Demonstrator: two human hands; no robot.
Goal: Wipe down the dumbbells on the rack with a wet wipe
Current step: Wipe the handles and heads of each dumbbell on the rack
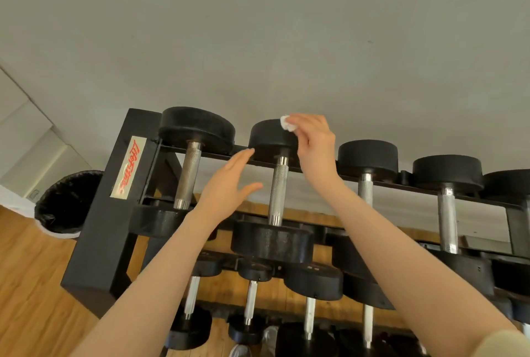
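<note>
A black steel rack (97, 230) carries rows of black dumbbells with knurled chrome handles. My right hand (314, 144) pinches a small crumpled white wet wipe (286, 122) against the far head of the second dumbbell (272, 138) on the top row. My left hand (229, 184) hovers with straight fingers just left of that dumbbell's handle (278, 190), fingertips near the far head; whether they touch it is unclear. The first dumbbell (198, 127) sits to the left, and two more (368, 155) (447, 170) lie to the right.
Lower rows of the rack hold several smaller dumbbells (314, 282). A bin with a black liner (66, 201) stands left of the rack on the wooden floor (31, 285). A pale wall (258, 26) rises right behind the rack.
</note>
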